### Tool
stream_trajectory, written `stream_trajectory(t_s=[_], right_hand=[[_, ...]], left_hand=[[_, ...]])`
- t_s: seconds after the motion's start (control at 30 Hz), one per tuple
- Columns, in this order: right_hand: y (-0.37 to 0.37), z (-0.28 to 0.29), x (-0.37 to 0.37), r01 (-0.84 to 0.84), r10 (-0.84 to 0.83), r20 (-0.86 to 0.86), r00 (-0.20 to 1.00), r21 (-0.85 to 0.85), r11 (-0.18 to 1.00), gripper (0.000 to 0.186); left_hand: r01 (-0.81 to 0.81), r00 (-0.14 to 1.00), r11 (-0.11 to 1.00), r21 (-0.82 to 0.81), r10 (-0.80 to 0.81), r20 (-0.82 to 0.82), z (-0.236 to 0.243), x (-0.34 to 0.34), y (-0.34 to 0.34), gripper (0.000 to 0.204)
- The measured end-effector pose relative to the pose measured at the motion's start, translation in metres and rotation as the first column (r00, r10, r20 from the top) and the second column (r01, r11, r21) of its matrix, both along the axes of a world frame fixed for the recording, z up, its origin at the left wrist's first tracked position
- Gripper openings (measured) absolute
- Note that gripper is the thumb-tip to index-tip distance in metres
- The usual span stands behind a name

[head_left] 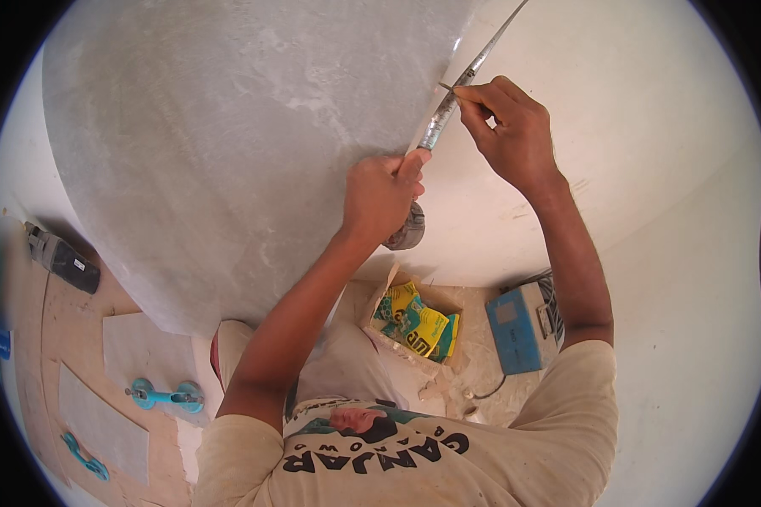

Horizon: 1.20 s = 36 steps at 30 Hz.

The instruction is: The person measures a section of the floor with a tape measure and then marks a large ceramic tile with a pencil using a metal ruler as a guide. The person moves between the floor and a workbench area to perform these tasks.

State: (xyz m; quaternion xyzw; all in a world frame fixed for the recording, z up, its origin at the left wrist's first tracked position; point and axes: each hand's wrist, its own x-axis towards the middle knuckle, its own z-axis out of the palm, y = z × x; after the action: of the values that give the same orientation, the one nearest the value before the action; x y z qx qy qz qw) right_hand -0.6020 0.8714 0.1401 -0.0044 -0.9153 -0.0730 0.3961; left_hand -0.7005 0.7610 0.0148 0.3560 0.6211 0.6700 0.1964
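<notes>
My left hand (382,194) is closed around a tape measure near the edge of a large grey slab (254,127). The tape's dark, scuffed case (407,228) pokes out below my fingers. Its worn, silvery blade (437,122) runs up and to the right, past the slab's edge and in front of the white wall. Further up along the blade, my right hand (511,127) is closed in a pinch on a thin, dark, pointed marker, its tip at the blade. Whether that marker is a pencil or a nail, I cannot tell.
Below the slab stands an open cardboard box (372,325) with yellow-green packets (418,325). Right of it are a blue box (513,334) and coiled cable (550,296). At left lie teal suction lifters (165,395), cut grey pieces (101,414) and a dark power tool (63,258).
</notes>
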Motion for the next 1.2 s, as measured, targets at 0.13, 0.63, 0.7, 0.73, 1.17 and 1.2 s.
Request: stream_trajectory(t_s=[0.13, 0.63, 0.7, 0.73, 1.17, 1.2], right_hand=[[0.0, -0.0035, -0.0048, -0.025, 0.025, -0.012, 1.0, -0.002, 1.0, 0.011], [-0.0057, -0.0068, -0.0053, -0.025, 0.022, -0.041, 0.999, -0.067, 0.997, 0.011], [-0.0055, -0.0063, -0.0053, -0.016, 0.013, -0.034, 0.999, -0.067, 0.998, 0.011], [-0.0053, -0.0061, -0.0051, -0.014, 0.012, -0.03, 0.999, -0.065, 0.998, 0.011], [-0.001, -0.0015, -0.0001, 0.0, -0.003, -0.038, 0.999, -0.074, 0.997, 0.013], [-0.0011, -0.0008, -0.0004, 0.007, -0.008, -0.027, 1.0, -0.064, 0.998, 0.013]], left_hand=[[0.011, 1.0, 1.0, -0.003, -0.011, 0.011, -0.0002, 0.0003, 0.0005, 0.04], [0.019, 0.998, 0.999, 0.027, -0.02, 0.054, -0.0005, 0.0007, -0.0002, 0.041], [0.021, 0.998, 0.999, 0.027, -0.023, 0.056, 0.0006, 0.0002, -0.0009, 0.042], [0.024, 0.998, 0.999, 0.026, -0.025, 0.063, 0.0014, 0.0001, -0.0018, 0.042], [0.041, 0.996, 0.999, 0.025, -0.043, 0.073, 0.0, -0.0006, 0.0004, 0.041], [0.042, 0.996, 0.999, 0.016, -0.043, 0.075, 0.0002, -0.001, 0.0004, 0.041]])
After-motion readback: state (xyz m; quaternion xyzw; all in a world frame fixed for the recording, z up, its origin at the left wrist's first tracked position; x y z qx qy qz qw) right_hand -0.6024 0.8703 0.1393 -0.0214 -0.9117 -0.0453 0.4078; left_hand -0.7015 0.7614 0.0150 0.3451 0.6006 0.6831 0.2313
